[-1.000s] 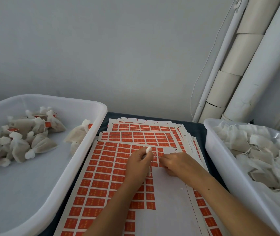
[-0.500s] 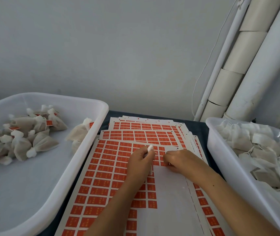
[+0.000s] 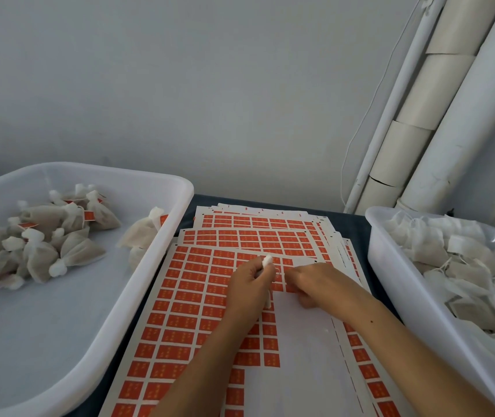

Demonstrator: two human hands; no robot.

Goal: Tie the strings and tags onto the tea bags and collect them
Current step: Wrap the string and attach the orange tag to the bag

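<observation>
From the head camera, both hands work low over the top sheet of orange tags [image 3: 198,299], which lies on a fanned stack of like sheets on a dark table [image 3: 357,233]. The left hand [image 3: 247,288] is curled round a tea bag [image 3: 267,261]; only the bag's white gathered top shows, poking out above the thumb and forefinger, and a small pale edge shows below the fist. The right hand [image 3: 315,282] rests just right of it, knuckles up, its fingers bent down toward the sheet; the tips are hidden under the hand, so I cannot tell whether they pinch anything. A thin pale string [image 3: 279,273] seems to run across the narrow gap between the two hands, but it is too fine to be sure of.

Directly under and toward the wrists from the fingers, the sheet is bare white where tags have been peeled off.

Well left of the left fingers stands a white tub [image 3: 138,296] with a heap of finished tea bags [image 3: 47,245], their necks gathered and some bearing orange tags. Well right of the right fingers, another white tub [image 3: 390,284] holds loose flat tea bags [image 3: 462,266] with strings among them.

Beyond the right tub, pale pipes [image 3: 438,121] run up the grey wall.
</observation>
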